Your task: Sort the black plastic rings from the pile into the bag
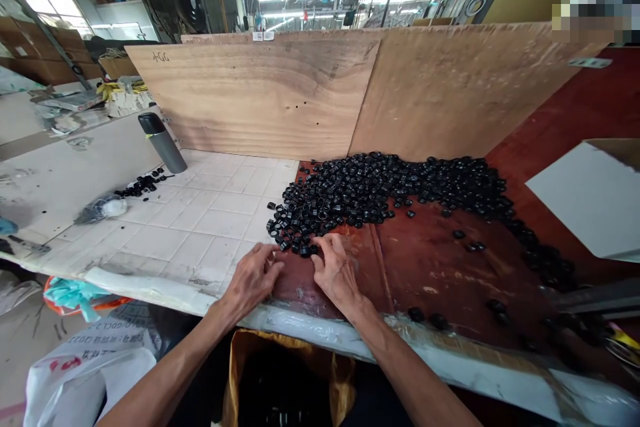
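A big heap of small black plastic rings (380, 190) spreads over the dark red tabletop (430, 260) against a plywood back wall. My left hand (253, 277) rests near the table's front edge with its fingers curled inward, just short of the heap's near corner. My right hand (336, 270) lies beside it, fingertips touching the nearest rings at that corner. Whether either hand holds a ring is hidden by the fingers.
A grey flask with a black cap (161, 141) stands on the white tiled surface (200, 220) at left, with a small cluster of black rings (143, 183) beside it. A white sheet (590, 197) lies at right. An open brown bag (285, 380) hangs below the edge.
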The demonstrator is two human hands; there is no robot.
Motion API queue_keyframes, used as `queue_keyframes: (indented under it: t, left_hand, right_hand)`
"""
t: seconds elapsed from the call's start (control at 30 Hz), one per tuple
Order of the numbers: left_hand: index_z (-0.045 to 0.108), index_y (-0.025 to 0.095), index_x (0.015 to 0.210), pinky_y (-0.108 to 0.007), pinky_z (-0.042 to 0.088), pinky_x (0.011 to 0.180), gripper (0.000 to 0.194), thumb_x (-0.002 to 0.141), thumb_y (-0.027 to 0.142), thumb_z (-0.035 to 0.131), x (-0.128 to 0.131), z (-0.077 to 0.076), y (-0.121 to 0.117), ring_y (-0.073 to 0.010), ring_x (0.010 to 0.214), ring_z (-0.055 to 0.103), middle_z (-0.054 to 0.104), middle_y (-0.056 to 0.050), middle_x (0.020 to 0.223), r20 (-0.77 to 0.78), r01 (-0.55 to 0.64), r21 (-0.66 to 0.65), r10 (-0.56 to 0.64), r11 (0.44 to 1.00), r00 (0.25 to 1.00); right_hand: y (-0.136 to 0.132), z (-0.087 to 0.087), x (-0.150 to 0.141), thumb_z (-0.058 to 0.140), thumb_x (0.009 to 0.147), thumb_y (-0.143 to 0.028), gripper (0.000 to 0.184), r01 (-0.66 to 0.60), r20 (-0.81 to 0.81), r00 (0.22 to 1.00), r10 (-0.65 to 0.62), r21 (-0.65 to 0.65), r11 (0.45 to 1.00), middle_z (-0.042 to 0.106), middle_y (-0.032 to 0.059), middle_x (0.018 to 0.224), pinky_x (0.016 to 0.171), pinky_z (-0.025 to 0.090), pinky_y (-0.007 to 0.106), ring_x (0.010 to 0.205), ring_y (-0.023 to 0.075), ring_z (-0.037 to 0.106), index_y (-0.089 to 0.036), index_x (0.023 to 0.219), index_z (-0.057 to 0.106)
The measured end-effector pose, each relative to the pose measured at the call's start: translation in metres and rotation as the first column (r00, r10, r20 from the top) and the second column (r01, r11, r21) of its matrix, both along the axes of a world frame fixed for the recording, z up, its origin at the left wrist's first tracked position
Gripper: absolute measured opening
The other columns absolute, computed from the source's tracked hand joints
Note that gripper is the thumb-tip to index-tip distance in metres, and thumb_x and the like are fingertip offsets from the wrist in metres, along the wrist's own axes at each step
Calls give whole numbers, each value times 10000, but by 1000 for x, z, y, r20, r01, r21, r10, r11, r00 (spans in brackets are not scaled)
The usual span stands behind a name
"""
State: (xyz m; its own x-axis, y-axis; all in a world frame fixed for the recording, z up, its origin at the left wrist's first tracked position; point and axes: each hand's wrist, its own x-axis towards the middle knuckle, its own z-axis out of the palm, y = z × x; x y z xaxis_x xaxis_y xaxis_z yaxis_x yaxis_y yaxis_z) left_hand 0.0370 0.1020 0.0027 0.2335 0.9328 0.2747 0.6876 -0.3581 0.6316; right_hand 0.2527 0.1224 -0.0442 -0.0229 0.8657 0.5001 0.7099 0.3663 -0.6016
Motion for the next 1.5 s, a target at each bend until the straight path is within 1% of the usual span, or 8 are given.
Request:
queue_keyframes:
  t: [0.2, 0.43, 0.6, 0.73, 0.87, 1.03, 1.23, 1.5]
  left_hand:
    - [701, 235, 1109, -332, 551, 846, 285, 888, 99, 585, 21, -30, 45, -220, 922, 704, 711, -57, 1031, -65, -48, 113, 55, 992, 996]
    - [727, 194, 998, -320, 537, 753, 156, 878, 162, 633, 9, -29, 32, -187, 759, 685, 731, -48, 910, -14, -134, 3, 134, 991, 991]
    - [673, 208, 1182, -303, 542, 726, 358, 828, 151, 678, 1, -34, 27, -154, 710, 641, 667, -29, 992, -14, -50, 36, 51, 998, 999]
    - [696, 213, 1059, -336, 545, 790, 254, 816, 141, 684, 6, -37, 32, -198, 798, 660, 677, -36, 974, -66, -86, 65, 91, 994, 994]
    - [693, 203, 1002, -325, 538, 765, 212, 813, 119, 646, 14, -34, 28, -192, 776, 652, 673, -39, 930, -63, -59, 76, 64, 995, 996]
    - [675, 202, 989, -259, 529, 685, 220, 780, 135, 657, 25, -25, 14, -139, 714, 647, 684, -25, 946, 233, 14, -25, -7, 1000, 973]
    - [677, 170, 980, -221, 503, 634, 260, 764, 277, 774, 30, -20, 11, -112, 653, 616, 657, 20, 759, 631, 60, -358, 194, 932, 751]
    - [719, 168, 1019, -260, 560, 827, 291, 764, 260, 823, 28, -22, 10, -138, 823, 695, 740, -30, 933, 772, 221, -314, 113, 923, 625]
  right_hand:
    - [5, -9, 3, 524, 911, -87, 195, -103, 122, 987, 105, -26, 994, 631, 83, 994, 743, 525, 315, 861, 223, 640, -201, 1017, 641]
    - [2, 1, 7, 598, 923, -222, 135, -26, -166, 986, 20, -37, 999, 666, 92, 999, 757, 567, 339, 867, 229, 656, -203, 1040, 663]
    - [-1, 11, 7, 615, 897, -238, 181, -198, -369, 919, 141, -120, 973, 684, 92, 1050, 708, 583, 295, 891, 207, 684, -208, 1027, 738]
    - [-5, 12, 0, 652, 855, -243, 260, -330, -499, 846, 191, -208, 921, 712, 59, 1002, 691, 586, 277, 779, 165, 679, -204, 1110, 683]
    - [-6, 13, -4, 677, 859, -265, 138, -373, -502, 832, 236, -191, 908, 712, 58, 993, 699, 580, 279, 825, 182, 683, -208, 980, 709]
    - [-5, 18, -3, 661, 869, -224, 189, -366, -453, 844, 288, -94, 926, 729, 69, 1017, 846, 569, 327, 946, 212, 694, -220, 1033, 757]
    - [-6, 18, -4, 727, 833, -302, 136, -318, -541, 822, 178, -177, 932, 745, 37, 917, 736, 567, 287, 801, 195, 700, -210, 932, 716]
    - [-8, 18, -5, 716, 859, -313, 109, -279, -495, 847, 195, -101, 955, 749, 15, 844, 668, 544, 267, 704, 175, 678, -219, 914, 718]
